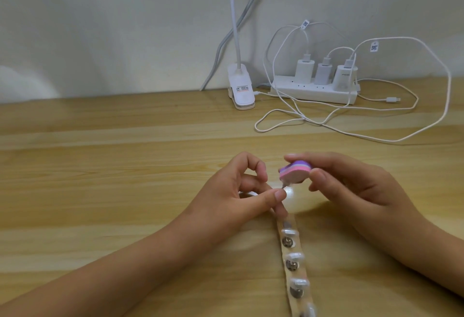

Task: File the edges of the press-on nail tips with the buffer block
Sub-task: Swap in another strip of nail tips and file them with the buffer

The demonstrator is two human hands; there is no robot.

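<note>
Being pinched between the thumb and a fingertip of the left hand (233, 191), a small press-on nail tip (284, 186) is held just above the table (125, 153); it is blurred, and its shape cannot be made out. The remaining fingers of that hand are curled. Directly over the pinch, the buffer block (296, 170), layered in pink and purple, is gripped by the right hand (351, 186), with the thumb laid on the near side and the fingertips wrapped over the top. The lower edge of the block is set against the nail tip.

Just beneath the pinch, a bright white patch of glare (300, 201) is seen on the wood. From below the left thumb, a pale strip (288, 251) is laid out toward the viewer, and several more nail tips (293, 257) are mounted along it on round metal studs.

Well beyond the hands, at the back of the table, a white power strip (313, 91) is placed against the wall (100, 28), with three chargers (324, 72) plugged in. White cables (376, 138) are looped across the wood in front of it. Left of the power strip, a white clip lamp (241, 91) is stood on its clamp.
</note>
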